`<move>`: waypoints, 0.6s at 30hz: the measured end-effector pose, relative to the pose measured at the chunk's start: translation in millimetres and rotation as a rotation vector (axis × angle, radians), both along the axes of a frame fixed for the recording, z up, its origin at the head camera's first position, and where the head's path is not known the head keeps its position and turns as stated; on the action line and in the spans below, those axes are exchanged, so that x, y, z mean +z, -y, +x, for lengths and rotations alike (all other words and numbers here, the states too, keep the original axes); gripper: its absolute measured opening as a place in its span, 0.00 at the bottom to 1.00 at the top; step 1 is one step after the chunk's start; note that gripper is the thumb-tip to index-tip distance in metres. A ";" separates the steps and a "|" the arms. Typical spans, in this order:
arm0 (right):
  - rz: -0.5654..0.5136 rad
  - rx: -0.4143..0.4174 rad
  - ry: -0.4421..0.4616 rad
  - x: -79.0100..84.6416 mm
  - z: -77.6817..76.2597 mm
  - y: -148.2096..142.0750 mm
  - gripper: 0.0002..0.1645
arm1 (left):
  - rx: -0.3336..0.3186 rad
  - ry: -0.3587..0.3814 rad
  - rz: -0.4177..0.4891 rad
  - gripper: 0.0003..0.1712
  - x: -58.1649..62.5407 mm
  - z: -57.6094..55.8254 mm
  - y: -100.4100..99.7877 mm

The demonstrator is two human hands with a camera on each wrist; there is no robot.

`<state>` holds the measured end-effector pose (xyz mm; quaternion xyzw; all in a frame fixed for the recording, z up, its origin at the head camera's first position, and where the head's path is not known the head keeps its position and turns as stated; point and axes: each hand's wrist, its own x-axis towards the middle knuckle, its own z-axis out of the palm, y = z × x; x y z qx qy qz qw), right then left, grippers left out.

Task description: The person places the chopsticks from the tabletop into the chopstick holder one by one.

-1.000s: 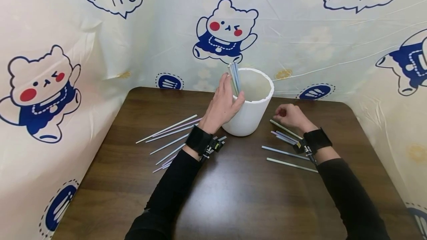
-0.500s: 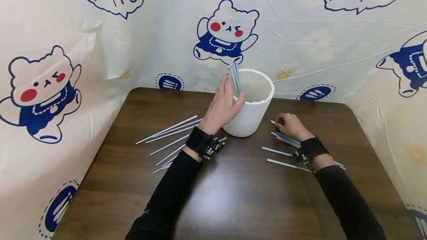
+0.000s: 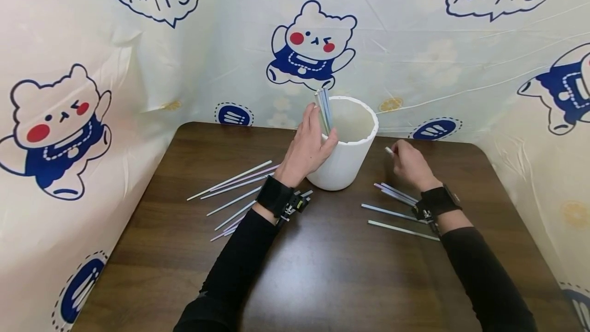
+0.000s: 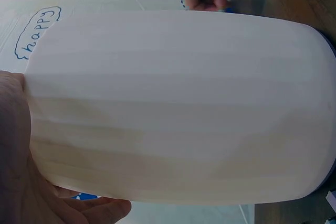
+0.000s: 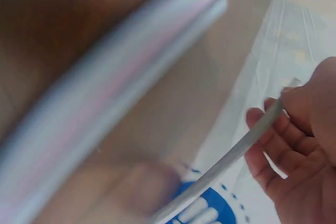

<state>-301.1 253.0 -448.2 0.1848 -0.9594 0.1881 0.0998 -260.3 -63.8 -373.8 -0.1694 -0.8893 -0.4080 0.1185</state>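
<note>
A white bucket-like bin point(image 3: 338, 165) stands at the back middle of the table. My left hand point(image 3: 304, 145) holds its left side near the rim, thumb in front; the left wrist view shows the fingers curving along the bin wall. Several straws point(image 3: 324, 109) stick up inside the bin beside that hand. To the right of the bin, my right hand point(image 3: 412, 165) pinches one pale straw between thumb and fingers. In the right wrist view this straw point(image 5: 226, 161) slants down from the fingertips. In the head view the hand and forearm hide most of it.
Several straws point(image 3: 235, 199) lie fanned on the table left of the bin, partly under my left arm. More straws point(image 3: 396, 212) lie below my right hand, some covered by the wrist. A printed cloth point(image 3: 392, 40) hangs around the back and sides of the brown table point(image 3: 341, 270).
My right hand reached down to the top straw of the right group, took hold of it and lifted it up and away from the others. My left hand and the bin stay put.
</note>
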 end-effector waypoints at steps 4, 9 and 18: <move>-0.021 0.035 -0.196 25.3 -2.9 -1.0 0.05 | -0.002 -0.002 0.005 0.43 -0.3 -0.3 1.2; -0.060 0.011 -0.321 76.9 1.2 0.9 0.08 | -0.006 0.003 0.008 0.44 -0.7 -0.1 0.7; -0.172 0.045 -0.478 173.5 8.0 20.3 0.14 | -0.006 0.012 0.009 0.44 0.2 -0.4 0.6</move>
